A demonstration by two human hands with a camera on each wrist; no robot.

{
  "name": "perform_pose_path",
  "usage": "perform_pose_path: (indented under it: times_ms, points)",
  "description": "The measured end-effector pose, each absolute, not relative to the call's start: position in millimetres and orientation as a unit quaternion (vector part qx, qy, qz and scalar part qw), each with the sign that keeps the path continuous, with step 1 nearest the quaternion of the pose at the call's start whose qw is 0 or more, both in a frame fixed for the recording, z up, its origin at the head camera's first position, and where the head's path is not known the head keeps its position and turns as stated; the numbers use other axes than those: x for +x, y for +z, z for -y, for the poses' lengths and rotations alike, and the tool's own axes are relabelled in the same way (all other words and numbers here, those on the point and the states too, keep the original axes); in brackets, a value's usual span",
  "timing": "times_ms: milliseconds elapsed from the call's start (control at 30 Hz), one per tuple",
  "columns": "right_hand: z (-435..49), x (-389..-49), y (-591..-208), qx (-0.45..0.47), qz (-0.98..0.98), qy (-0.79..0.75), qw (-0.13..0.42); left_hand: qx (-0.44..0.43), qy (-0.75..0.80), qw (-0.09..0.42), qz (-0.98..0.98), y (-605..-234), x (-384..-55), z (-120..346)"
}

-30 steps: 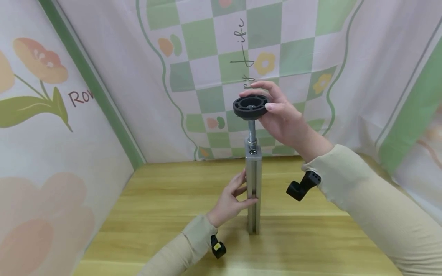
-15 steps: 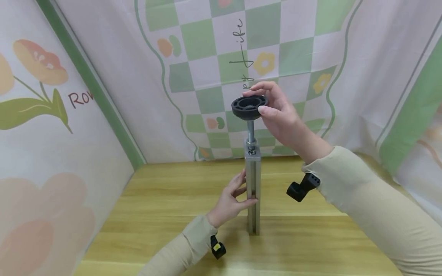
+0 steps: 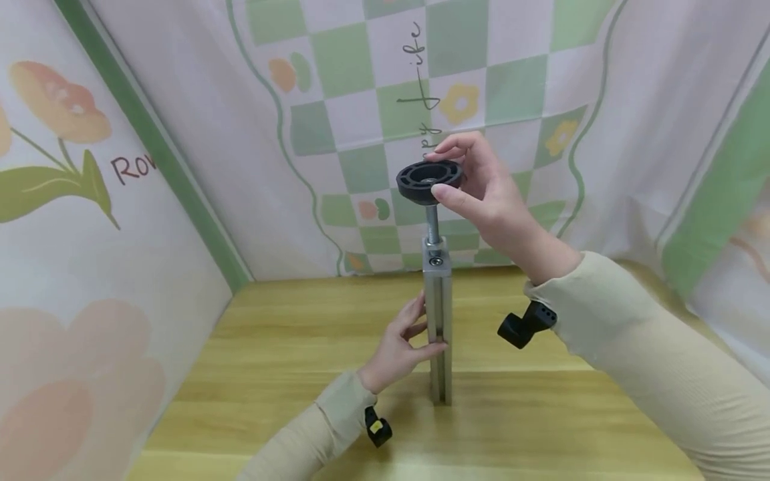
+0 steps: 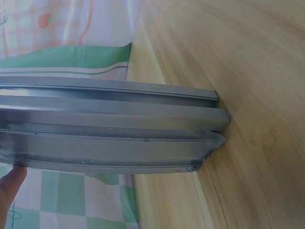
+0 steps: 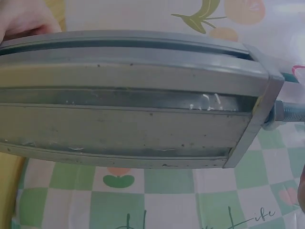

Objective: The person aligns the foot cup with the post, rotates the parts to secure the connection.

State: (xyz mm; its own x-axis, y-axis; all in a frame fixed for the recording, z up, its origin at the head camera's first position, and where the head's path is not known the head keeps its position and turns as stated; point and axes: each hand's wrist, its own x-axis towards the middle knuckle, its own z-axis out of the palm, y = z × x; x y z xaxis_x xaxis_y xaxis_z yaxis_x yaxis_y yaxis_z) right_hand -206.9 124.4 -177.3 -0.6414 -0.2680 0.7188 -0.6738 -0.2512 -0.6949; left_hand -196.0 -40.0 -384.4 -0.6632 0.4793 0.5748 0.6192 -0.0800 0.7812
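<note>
An aluminium profile (image 3: 441,314) stands upright on the wooden table, its lower end on the wood (image 4: 209,129) in the left wrist view. An end plate (image 3: 437,264) with a bolt head caps its top. From that plate rises a threaded rod (image 3: 432,224) that carries a round black levelling foot (image 3: 415,194), ribbed side up. My left hand (image 3: 394,351) grips the profile at mid-height, thumb across the near face and fingers behind. My right hand (image 3: 490,190) holds the rim of the levelling foot, thumb on the near side and fingertips on the far side.
The wooden table (image 3: 271,334) spreads around the profile. Behind it hangs a printed cloth (image 3: 355,120) with green checks, and a second printed cloth (image 3: 54,267) covers the left side. Black camera mounts (image 3: 526,325) hang from both sleeves.
My right thumb has moved leftward along the near rim of the levelling foot. The left hand keeps its hold on the profile, which stays upright in place; the view has shifted slightly.
</note>
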Motion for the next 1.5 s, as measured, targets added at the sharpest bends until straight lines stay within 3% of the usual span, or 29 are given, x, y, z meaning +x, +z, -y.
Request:
perform_pose_path:
  times_ms: [367,567,733,967,1100,1267,1500]
  points:
    - [-121,-196,-172,0.29,0.709,0.577,0.282,-0.393,-0.609,0.041,0.687,-381,-195,41]
    - [-120,-196,-174,0.307,0.696,0.568,0.314,-0.399,-0.609,0.044,0.684,-382,-196,39]
    - [-119,-203,-177,0.335,0.629,0.663,0.23,-0.391,-0.611,0.043,0.687,-382,-195,39]
    - [-124,-219,-175,0.398,0.484,0.779,-0.014,-0.393,-0.61,0.046,0.687,-381,-195,38]
    - [-128,-223,-176,0.402,0.414,0.81,-0.103,-0.39,-0.606,0.047,0.692,-381,-194,39]
    - [-129,-225,-175,0.412,0.376,0.818,-0.141,-0.39,-0.606,0.049,0.691,-382,-195,40]
    - [-128,-225,-178,0.423,0.395,0.805,-0.131,-0.382,-0.61,0.04,0.693,-384,-195,42]
